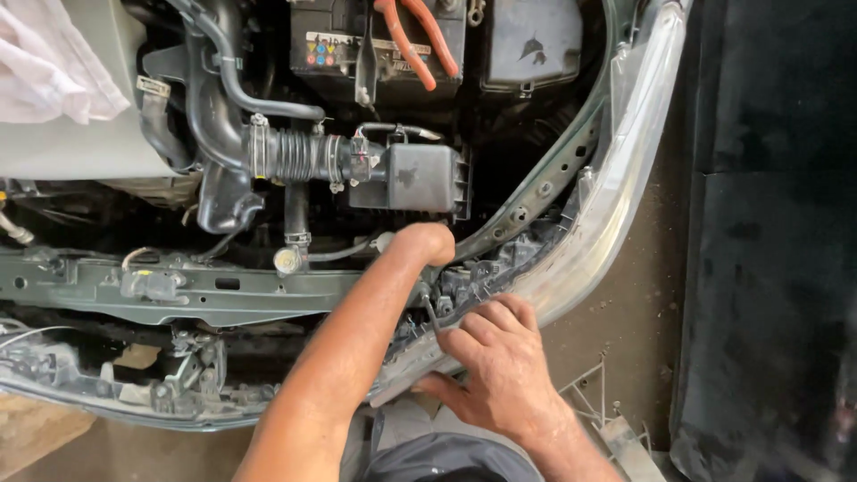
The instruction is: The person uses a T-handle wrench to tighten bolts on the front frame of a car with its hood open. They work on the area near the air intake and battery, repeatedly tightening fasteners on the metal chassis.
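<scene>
I look down into a car's open engine bay. My left hand [427, 243] reaches down behind the clear headlight [616, 170]; only the bent wrist shows, and the fingers are hidden below the black air box [420, 176]. My right hand [502, 364] grips the headlight's near end, thumb under the lens edge and fingers on the black housing [473, 275]. A thin dark rod [431, 314] sticks up beside its index fingertip; whether the hand holds it is unclear.
Pliers with orange handles [420, 45] lie on the battery [330, 40] at the top. A ribbed intake hose [299, 156] runs left of the air box. A white cloth [45, 62] lies top left. A grey crossbar [178, 290] spans the front. A black mat [777, 241] covers the floor at right.
</scene>
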